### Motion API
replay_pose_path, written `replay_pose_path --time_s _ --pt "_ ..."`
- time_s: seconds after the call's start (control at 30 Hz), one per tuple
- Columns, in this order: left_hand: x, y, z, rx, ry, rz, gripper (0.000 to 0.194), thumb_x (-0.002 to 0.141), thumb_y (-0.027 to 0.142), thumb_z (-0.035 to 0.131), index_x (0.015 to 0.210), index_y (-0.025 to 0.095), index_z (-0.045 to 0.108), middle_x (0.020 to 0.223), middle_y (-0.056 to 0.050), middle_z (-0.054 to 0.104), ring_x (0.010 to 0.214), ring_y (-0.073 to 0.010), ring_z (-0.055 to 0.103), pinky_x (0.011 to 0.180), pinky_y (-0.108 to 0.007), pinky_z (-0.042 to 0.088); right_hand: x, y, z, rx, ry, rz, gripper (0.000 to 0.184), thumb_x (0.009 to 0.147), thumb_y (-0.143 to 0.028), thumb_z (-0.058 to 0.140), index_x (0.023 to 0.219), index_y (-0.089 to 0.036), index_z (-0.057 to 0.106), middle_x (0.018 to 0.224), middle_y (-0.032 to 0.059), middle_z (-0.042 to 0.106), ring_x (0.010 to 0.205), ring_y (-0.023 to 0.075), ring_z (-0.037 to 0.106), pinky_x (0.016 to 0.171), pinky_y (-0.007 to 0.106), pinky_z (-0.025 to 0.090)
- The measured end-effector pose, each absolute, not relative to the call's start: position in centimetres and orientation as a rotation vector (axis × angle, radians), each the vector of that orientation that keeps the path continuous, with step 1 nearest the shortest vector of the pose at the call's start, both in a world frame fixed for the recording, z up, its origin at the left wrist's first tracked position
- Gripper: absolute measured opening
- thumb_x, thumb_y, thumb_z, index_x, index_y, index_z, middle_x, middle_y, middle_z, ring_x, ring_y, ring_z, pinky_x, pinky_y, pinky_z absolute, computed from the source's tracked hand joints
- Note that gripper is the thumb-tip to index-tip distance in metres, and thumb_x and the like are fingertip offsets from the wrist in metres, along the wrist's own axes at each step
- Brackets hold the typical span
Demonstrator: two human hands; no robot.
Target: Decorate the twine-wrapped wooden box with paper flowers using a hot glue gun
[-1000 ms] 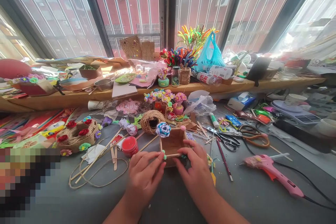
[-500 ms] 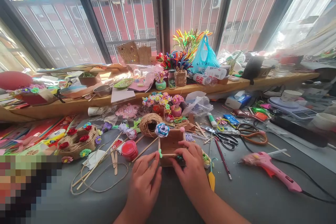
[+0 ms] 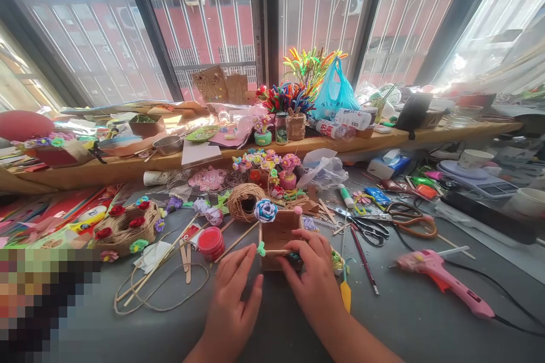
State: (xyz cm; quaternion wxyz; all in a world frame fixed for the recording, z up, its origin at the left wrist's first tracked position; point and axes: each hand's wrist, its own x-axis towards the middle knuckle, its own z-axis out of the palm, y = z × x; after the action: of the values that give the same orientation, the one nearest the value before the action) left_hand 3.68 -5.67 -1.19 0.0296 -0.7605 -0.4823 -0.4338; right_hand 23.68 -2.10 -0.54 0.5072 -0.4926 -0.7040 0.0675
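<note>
A small brown open-topped box (image 3: 279, 233) stands on the grey table in front of me. A blue-and-white rolled flower (image 3: 265, 210) sits at its back left corner and a pink ball (image 3: 298, 211) at the back right. On the front left corner is a small green piece (image 3: 261, 248). My right hand (image 3: 313, 266) grips the box's front wall, thumb outside, with its fingers bent over the rim. Beside the green piece, my left hand (image 3: 234, 292) has its fingers stretched out and its thumb spread away from them. Whether its fingertips touch the green piece, I cannot tell.
A pink glue gun (image 3: 455, 283) with a cord lies at right, near scissors (image 3: 368, 227) and a pencil (image 3: 365, 261). Left of the box are a red jar (image 3: 211, 243), wooden sticks and a flower-trimmed twine basket (image 3: 128, 232). Behind stands a twine roll (image 3: 242, 204).
My left thumb has moved away from the box corner and my left fingers have opened. The right hand keeps its grip on the box. The view has shifted slightly.
</note>
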Motion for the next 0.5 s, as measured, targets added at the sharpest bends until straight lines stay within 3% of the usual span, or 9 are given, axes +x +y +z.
replay_pose_path --time_s 0.4,0.5 --pt "4.45 -5.66 -0.71 -2.346 -1.412 -1.190 0.054 0.101 0.012 0.056 0.154 0.023 0.051 0.134 -0.010 0.064 0.126 -0.0249 0.058 0.108 -0.039 0.050 23.83 -2.00 -0.96 -1.196 -1.714 0.193 0.002 0.097 -0.024 0.070 0.098 -0.026 0.068 0.123 0.0098 0.068 0.119 0.0328 0.059 0.101 0.051 0.050" --pt "4.33 -5.65 -0.93 -2.365 -1.420 -1.193 0.054 0.101 0.012 0.056 0.154 0.022 0.050 0.135 -0.010 0.065 0.126 -0.0245 0.059 0.108 -0.039 0.051 23.94 -2.31 -0.69 -1.210 -1.740 0.105 0.010 0.097 -0.026 0.071 0.106 -0.025 0.068 0.129 0.0113 0.068 0.124 0.0350 0.056 0.103 0.053 0.048"
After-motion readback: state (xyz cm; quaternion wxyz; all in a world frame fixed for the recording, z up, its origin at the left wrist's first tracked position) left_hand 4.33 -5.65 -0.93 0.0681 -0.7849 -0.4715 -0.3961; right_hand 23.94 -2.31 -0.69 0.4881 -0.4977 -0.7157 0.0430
